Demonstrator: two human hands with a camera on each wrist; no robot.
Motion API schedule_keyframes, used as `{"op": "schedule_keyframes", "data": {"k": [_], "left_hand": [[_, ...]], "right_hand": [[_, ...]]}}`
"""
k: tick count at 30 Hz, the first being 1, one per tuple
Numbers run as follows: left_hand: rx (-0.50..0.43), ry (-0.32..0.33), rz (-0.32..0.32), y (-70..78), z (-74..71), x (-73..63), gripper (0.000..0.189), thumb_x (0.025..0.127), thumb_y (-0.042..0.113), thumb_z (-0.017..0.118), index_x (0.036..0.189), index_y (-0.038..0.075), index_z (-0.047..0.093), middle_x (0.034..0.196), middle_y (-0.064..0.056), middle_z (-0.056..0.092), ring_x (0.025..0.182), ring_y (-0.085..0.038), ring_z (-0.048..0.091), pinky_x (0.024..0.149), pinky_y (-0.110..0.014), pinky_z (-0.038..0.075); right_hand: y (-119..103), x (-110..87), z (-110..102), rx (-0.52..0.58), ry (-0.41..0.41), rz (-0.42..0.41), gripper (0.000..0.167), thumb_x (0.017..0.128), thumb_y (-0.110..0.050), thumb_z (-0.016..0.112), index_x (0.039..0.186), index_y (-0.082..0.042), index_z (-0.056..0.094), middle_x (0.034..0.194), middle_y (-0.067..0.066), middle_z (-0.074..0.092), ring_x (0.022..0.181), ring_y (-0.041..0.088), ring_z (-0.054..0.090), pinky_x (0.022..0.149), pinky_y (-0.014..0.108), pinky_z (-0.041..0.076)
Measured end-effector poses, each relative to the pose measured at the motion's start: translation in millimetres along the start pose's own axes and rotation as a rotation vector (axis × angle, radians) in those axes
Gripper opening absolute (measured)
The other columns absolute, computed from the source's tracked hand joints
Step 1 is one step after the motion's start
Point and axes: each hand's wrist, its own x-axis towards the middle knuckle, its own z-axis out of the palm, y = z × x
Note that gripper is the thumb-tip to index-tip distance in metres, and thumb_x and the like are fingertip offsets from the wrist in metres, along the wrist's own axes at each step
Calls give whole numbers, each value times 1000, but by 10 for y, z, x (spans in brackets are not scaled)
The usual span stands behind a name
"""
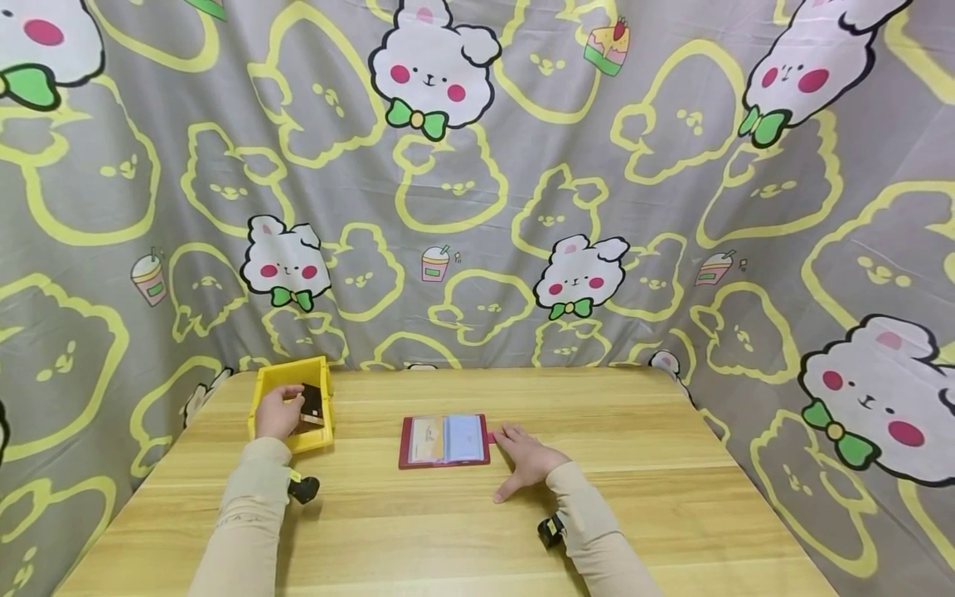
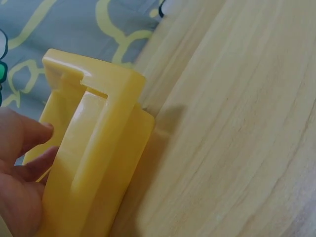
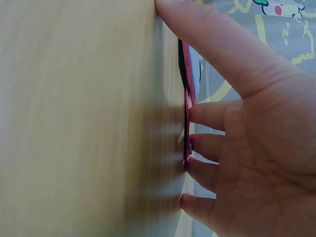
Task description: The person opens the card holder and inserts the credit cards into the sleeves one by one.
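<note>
My left hand [image 1: 279,413] reaches into a yellow plastic bin [image 1: 326,431] at the left. In the left wrist view its thumb and finger stand apart inside the bin, with nothing visible between them. Close by its fingertips lies a dark, flat item [image 1: 312,405], its kind unclear. A red card holder [image 1: 405,454] lies spread flat on the table, with a beige-orange card or sleeve [image 1: 428,439] on its left side and a pale blue one [image 1: 465,438] on its right. My right hand [image 1: 531,458] rests with spread fingers at the holder's right edge, fingertips touching its small pink-red strap [image 1: 492,437].
Both items stand on a light wood table [image 1: 403,531]. A grey curtain [image 1: 477,332] with yellow outlines and white rabbits hangs behind and beside it. Small black devices [image 1: 303,489] sit on both wrists over beige sleeves.
</note>
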Motion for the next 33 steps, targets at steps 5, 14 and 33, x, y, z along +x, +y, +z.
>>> {"op": "schedule_keyframes", "data": {"k": [5, 14, 33], "left_hand": [[-13, -31, 4, -37, 4, 37, 44, 94, 9, 59, 135, -4, 50, 129, -28, 53, 76, -24, 63, 55, -27, 51], [106, 57, 8, -4, 10, 11, 46, 91, 2, 51, 135, -7, 47, 119, -33, 59, 101, -44, 60, 66, -38, 53], [179, 204, 112, 271, -58, -184, 37, 86, -1, 46, 120, -9, 59, 108, -31, 64, 94, -46, 60, 77, -52, 49]], "right_hand": [[0, 11, 4, -3, -2, -3, 114, 68, -43, 87, 154, -2, 24, 161, 23, 15, 150, 41, 13, 120, 58, 21], [7, 21, 12, -5, -5, 0, 114, 68, -44, 87, 154, -3, 23, 162, 22, 15, 150, 41, 12, 120, 57, 20], [-3, 5, 3, 9, 2, 10, 114, 68, -43, 87, 154, -2, 23, 162, 22, 15, 150, 40, 12, 120, 58, 19]]}}
